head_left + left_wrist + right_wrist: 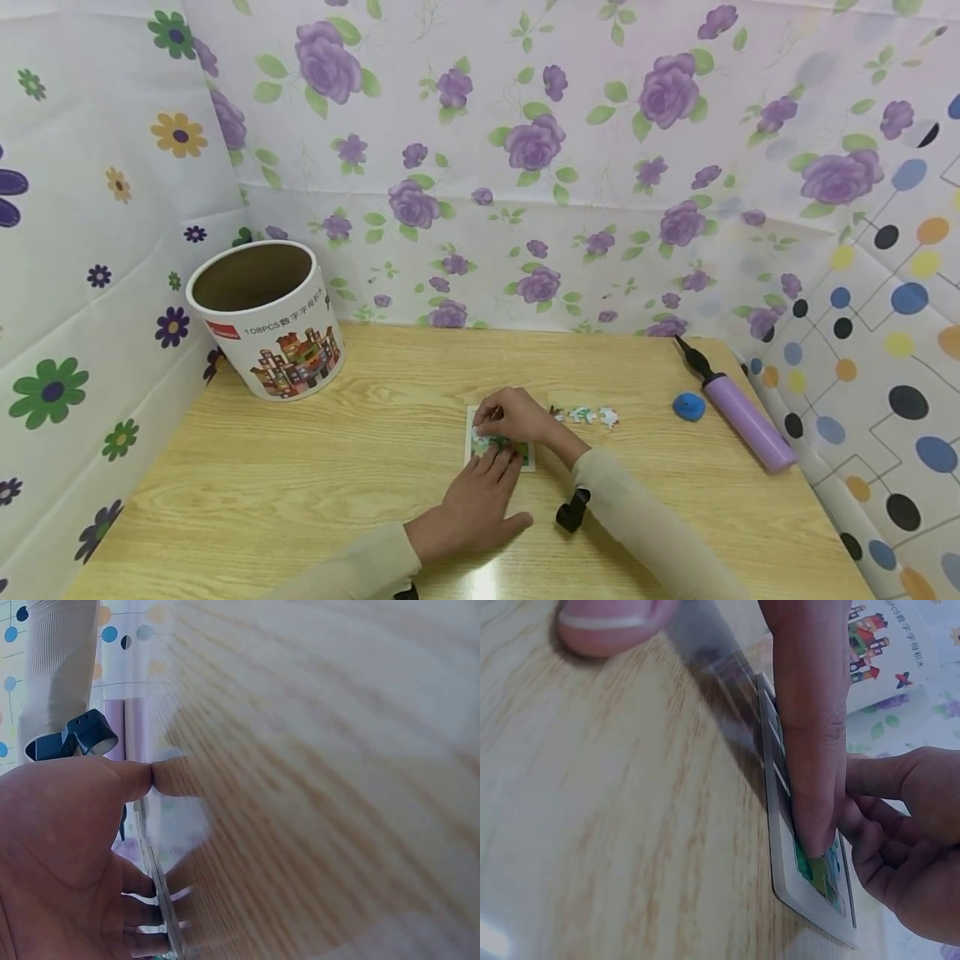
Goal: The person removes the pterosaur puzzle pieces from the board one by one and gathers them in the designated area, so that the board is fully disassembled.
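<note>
Right of the paper tub (pixel 266 321), the thin puzzle tray (pixel 501 450) lies flat on the desk (pixel 300 475); left hand (pixel 472 508) fingers press it straight, right hand (pixel 517 417) pinches a light, slippery-looking piece, best held by edges.

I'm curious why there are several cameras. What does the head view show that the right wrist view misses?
Only the head view shows the purple pump, blue blob, loose puzzle pieces and the tub's open top. Only the right wrist view shows a fingertip pressing a green piece in the tray. Both show both hands on the tray and the wooden table.
</note>
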Tool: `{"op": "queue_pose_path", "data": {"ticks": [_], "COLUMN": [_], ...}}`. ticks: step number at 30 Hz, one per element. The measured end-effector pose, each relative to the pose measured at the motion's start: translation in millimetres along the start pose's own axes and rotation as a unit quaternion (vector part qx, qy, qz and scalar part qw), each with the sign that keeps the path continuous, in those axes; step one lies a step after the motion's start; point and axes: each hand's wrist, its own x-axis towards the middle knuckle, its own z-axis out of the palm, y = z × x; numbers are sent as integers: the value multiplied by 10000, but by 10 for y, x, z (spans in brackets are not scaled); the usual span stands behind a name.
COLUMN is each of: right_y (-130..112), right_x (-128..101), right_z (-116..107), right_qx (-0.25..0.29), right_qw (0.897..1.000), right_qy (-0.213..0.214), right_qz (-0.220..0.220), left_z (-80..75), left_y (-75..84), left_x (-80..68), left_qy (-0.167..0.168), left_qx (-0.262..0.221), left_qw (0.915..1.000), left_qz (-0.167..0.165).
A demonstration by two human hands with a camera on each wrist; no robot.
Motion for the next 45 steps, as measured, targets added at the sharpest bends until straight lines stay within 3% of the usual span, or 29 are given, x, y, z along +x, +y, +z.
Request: {"op": "queue_pose_path", "data": {"ticks": [12, 29, 45], "right_y": [63, 327, 497], "right_x": [-120, -645, -969], "right_z": [-210, -511, -506], "right_qx": [275, -41, -127], "right_qw": [9978, 9925, 9895], "right_qy": [491, 1007, 1023], "right_qz": [363, 687, 1008], "left_z": [1, 13, -2], "left_y": [26, 27, 26], "left_x": [4, -13, -13], "left_qy": [49, -18, 17], "left_qx": [100, 134, 294], "left_qw": [9999, 9999, 9996], "left_qz": [-25, -78, -47]}}
